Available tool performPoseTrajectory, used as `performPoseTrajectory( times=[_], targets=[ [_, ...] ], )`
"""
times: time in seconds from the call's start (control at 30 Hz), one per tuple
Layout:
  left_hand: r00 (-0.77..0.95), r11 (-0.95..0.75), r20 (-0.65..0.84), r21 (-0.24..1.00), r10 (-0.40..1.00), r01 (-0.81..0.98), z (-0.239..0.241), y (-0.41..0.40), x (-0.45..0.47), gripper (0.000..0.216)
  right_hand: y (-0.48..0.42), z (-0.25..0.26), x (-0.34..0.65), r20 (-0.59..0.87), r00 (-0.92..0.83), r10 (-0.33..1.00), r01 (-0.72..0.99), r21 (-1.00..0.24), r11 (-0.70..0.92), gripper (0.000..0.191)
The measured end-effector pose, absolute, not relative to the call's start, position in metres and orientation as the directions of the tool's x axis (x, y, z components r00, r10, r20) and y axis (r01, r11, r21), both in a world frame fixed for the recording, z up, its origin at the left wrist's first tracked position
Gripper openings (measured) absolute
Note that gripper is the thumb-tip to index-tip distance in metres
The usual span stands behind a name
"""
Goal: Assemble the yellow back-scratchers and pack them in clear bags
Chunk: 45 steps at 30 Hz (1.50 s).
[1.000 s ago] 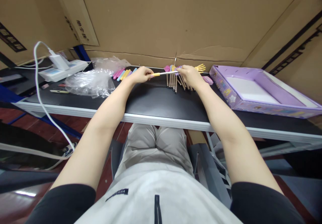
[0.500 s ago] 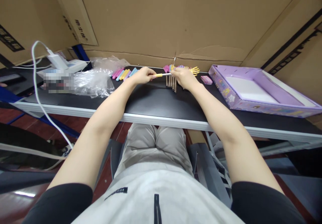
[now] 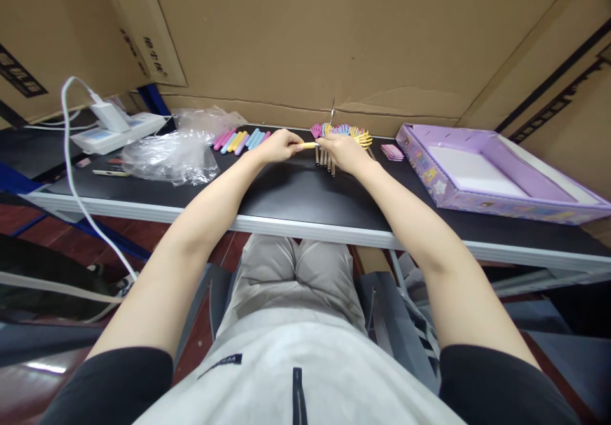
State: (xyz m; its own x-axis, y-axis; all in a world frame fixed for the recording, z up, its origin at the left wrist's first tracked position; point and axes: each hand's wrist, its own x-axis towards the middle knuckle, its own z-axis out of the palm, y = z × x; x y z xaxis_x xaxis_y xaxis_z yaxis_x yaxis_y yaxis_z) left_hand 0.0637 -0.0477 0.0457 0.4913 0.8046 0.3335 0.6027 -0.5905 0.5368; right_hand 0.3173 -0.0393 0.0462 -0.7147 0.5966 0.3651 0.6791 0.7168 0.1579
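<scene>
My left hand (image 3: 281, 146) is closed in a pinch around a yellow handle (image 3: 308, 146), held level above the black table. At the handle's right end, my right hand (image 3: 342, 150) is closed on a thin metal back scratcher rod, mostly hidden by the fingers. A yellow hand-shaped head (image 3: 365, 138) shows just beyond that hand; whether it belongs to the held rod is unclear. Behind and under the right hand lie several back scratchers (image 3: 324, 160) with metal rods and pink, yellow, blue and purple heads. Loose coloured handles (image 3: 237, 141) lie in a row beyond my left wrist.
Crumpled clear plastic bags (image 3: 169, 158) lie at left, near a white power strip (image 3: 119, 133) with a cable. Small pink cards (image 3: 392, 152) sit right of the scratchers. A purple box (image 3: 439, 186) stands at right. A cardboard wall (image 3: 305, 43) rises behind the table.
The hands have come closer together. The bare metal between them is now almost gone, with the yellow handle reaching my right fingers. The yellow head has shifted slightly left.
</scene>
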Motion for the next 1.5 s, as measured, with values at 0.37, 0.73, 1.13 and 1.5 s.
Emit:
performPoseTrajectory(
  times=[0.37,0.73,1.13,1.5],
  targets=[
    [0.463,-0.596,0.375,0.511,0.803,0.619,0.047,-0.053,0.071,0.029,-0.049,0.050,0.311,0.309,-0.690,0.655,0.720,0.201,0.664,0.053],
    [0.402,-0.508,0.312,0.492,0.861,0.707,0.052,-0.050,0.059,0.023,-0.016,0.048,0.325,0.428,-0.658,0.620,0.735,0.185,0.652,0.027],
    [0.427,-0.560,0.363,0.511,0.828,0.652,0.047,-0.047,0.059,0.026,-0.028,0.049,0.331,0.470,-0.656,0.591,0.724,0.170,0.668,0.035],
    [0.411,-0.552,0.371,0.501,0.833,0.667,0.050,-0.055,0.070,0.022,-0.029,0.047,0.329,0.454,-0.675,0.582,0.707,0.172,0.686,0.046]
  ],
)
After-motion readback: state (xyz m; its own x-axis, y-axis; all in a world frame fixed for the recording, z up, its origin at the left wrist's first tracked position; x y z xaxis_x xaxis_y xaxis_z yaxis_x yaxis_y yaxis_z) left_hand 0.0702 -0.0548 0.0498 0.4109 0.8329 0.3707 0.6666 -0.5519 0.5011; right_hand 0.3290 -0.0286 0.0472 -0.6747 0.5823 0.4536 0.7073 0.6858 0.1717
